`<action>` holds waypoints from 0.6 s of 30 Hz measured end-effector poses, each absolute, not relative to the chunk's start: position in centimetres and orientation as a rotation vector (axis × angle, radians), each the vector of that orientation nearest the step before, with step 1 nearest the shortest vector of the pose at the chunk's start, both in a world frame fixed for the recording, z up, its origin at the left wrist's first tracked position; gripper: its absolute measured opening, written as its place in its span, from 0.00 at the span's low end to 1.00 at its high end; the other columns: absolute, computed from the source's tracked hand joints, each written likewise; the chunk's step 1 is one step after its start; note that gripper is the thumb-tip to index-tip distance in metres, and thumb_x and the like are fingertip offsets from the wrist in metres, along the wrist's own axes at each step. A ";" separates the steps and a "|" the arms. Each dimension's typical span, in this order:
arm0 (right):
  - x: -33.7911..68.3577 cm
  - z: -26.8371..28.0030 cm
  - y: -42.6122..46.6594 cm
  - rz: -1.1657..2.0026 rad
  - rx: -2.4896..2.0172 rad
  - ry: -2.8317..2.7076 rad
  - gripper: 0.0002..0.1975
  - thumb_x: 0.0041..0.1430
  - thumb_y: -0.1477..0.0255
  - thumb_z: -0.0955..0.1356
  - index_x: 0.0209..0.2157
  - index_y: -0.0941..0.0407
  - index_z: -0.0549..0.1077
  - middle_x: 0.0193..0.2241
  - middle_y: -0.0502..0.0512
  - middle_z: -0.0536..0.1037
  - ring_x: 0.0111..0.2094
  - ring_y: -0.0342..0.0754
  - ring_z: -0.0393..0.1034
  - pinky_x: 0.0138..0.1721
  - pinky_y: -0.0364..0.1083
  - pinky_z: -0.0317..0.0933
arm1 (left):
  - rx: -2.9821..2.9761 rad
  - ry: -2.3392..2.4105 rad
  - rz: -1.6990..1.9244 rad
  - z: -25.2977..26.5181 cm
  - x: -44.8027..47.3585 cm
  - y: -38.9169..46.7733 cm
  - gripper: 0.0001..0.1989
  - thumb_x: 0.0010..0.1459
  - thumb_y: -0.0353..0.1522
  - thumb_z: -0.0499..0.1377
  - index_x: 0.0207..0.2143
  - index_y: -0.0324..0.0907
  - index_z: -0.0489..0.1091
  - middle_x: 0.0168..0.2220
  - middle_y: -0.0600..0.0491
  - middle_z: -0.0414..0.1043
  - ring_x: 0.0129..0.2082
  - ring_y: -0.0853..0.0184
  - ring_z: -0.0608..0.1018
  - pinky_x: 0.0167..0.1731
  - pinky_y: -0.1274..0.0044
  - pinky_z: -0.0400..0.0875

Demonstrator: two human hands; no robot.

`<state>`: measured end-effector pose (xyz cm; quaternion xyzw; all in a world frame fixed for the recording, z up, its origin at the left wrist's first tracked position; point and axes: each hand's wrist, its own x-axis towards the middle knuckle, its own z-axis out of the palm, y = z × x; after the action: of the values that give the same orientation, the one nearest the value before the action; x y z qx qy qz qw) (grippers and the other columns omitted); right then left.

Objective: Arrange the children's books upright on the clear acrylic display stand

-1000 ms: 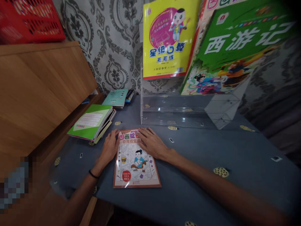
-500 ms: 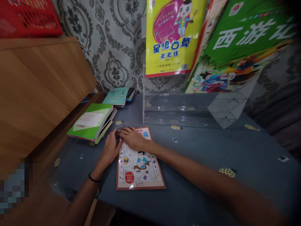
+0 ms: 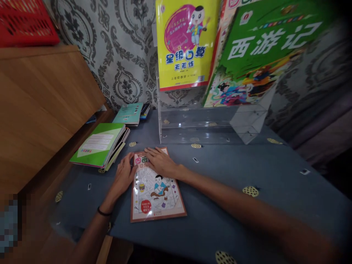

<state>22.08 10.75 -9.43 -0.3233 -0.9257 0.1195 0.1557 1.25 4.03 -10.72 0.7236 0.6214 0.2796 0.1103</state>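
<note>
Left hand (image 3: 125, 174) and right hand (image 3: 162, 162) on a book (image 3: 158, 190)

Head view: the book lies flat, cover up, in the lower middle of the frame, on a blue-grey cloth (image 3: 209, 205) printed with yellow pineapples. Its cover has a reddish-brown border and a drawn figure in a blue top, seated with legs crossed. The right hand comes in from the lower right and lies palm down across the upper part of the cover, hiding some of the title; its fingers are stretched out and grasp nothing. The left hand, with a black band (image 3: 105, 211) at the wrist, is at the book's upper left edge, fingers bent; whether they grip the edge I cannot tell

Left of centre sit a pile (image 3: 97, 145) topped by a green and pale cover and, farther back, a teal book (image 3: 128, 114). A clear stand (image 3: 192, 134) is right of centre, with a yellow book (image 3: 184, 44) above it at the top middle and a green book (image 3: 255, 55) tilted at the upper right. A red basket (image 3: 27, 24) is at the upper left, on a wooden cabinet (image 3: 52, 99), with patterned wallpaper (image 3: 126, 84) behind
</note>
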 end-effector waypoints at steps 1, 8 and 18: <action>23.1 -9.5 10.8 0.347 -0.942 -2.639 0.24 0.71 0.68 0.62 0.64 0.64 0.64 0.65 0.69 0.64 0.68 0.58 0.56 0.68 0.61 0.49 | 2.133 1.830 0.821 -10.7 1.3 4.1 0.26 0.66 0.39 0.50 0.63 0.39 0.53 0.62 0.38 0.65 0.64 0.52 0.68 0.61 0.56 0.62; 29.7 -10.8 11.2 0.446 -0.975 -2.493 0.22 0.71 0.68 0.60 0.63 0.58 0.65 0.65 0.65 0.65 0.68 0.57 0.56 0.67 0.63 0.51 | 2.167 1.838 0.809 -10.7 1.1 4.0 0.26 0.66 0.39 0.49 0.63 0.40 0.55 0.62 0.39 0.66 0.63 0.51 0.68 0.60 0.54 0.62; 31.1 -11.9 13.1 0.695 -0.932 -2.225 0.21 0.69 0.74 0.57 0.59 0.56 0.68 0.56 0.61 0.75 0.59 0.54 0.69 0.60 0.61 0.63 | 2.404 1.484 0.633 -7.9 5.5 6.2 0.22 0.66 0.32 0.49 0.62 0.42 0.59 0.60 0.42 0.68 0.63 0.55 0.67 0.62 0.57 0.63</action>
<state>31.06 13.10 -11.88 -0.3529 -0.8425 0.2633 0.3105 5.46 6.15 -7.91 0.8241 0.5086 0.2171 0.1228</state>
